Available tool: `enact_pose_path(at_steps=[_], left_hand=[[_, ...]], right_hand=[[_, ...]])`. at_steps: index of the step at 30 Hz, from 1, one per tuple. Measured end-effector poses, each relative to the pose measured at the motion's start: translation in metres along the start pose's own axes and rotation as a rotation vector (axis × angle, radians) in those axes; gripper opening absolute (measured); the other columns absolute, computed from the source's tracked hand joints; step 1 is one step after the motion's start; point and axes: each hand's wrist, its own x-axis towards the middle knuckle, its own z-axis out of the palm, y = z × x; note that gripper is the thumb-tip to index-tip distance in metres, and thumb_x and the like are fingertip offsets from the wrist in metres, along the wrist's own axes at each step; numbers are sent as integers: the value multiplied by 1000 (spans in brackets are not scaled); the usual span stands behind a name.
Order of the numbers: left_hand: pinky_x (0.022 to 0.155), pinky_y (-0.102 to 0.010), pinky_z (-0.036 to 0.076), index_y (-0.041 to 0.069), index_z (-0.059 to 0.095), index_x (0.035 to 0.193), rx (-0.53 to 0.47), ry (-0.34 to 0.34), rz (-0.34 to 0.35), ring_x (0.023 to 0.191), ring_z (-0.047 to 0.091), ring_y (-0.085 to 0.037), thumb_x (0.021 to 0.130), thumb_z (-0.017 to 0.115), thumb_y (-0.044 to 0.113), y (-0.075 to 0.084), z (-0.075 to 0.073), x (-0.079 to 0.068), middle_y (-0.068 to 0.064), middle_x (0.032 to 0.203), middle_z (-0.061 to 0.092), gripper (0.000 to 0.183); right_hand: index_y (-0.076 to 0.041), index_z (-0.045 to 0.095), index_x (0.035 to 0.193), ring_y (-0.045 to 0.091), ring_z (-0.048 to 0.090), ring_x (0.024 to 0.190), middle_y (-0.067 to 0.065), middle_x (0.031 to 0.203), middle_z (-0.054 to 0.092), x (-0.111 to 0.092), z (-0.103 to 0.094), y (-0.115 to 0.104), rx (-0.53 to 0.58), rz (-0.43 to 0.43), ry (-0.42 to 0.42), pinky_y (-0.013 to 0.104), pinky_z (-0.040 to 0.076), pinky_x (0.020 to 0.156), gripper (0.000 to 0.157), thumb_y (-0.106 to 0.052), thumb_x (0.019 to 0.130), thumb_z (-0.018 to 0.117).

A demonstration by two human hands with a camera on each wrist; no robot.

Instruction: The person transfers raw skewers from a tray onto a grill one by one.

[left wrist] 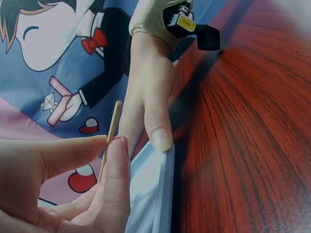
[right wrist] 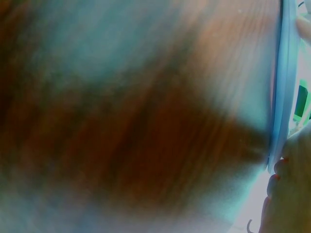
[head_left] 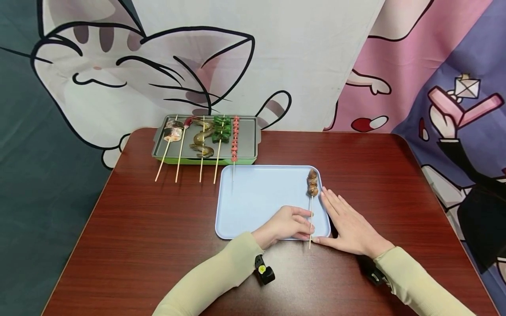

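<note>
A skewer with a few round brown pieces point(head_left: 312, 183) at its far end lies or hovers along the right side of a light blue tray point(head_left: 261, 197). My left hand point(head_left: 287, 224) pinches its bare wooden stick point(left wrist: 112, 121) between thumb and fingertip, near the tray's front right corner. My right hand point(head_left: 353, 226) has its fingers straight and rests along the tray's right edge, its thumb by the front corner. In the right wrist view, the fingers point(right wrist: 291, 189) show blurred beside the tray's rim point(right wrist: 282, 87).
Behind the blue tray stands a grey-topped green tray point(head_left: 247, 136) with several skewers: a dark-wrapped piece point(head_left: 173, 131), a red-tipped one point(head_left: 187, 123), shrimp point(head_left: 203, 138), green pepper point(head_left: 222, 129) and small pink pieces point(head_left: 235, 138). Everything stands on a brown wooden table point(head_left: 150, 245) before printed curtains.
</note>
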Motion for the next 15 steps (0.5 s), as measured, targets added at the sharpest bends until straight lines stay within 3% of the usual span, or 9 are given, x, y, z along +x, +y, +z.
enact_pose_path(at_steps=[7,15], left_hand=[[70,-32,63,-8,60,131,-40,15,11,74,71,-19,90,69,-13,1,2,-3,-20,98,73,43],[68,-32,63,-7,60,132,-28,3,31,73,69,-17,89,69,-13,3,-1,-7,-15,96,73,44]], right_hand=[[6,24,158,36,22,150,21,166,18,0,1,0,-5,-14,19,51,20,122,122,-78,80,65],[5,23,159,36,21,151,19,167,16,0,2,0,-2,-6,13,51,20,122,123,-79,80,65]])
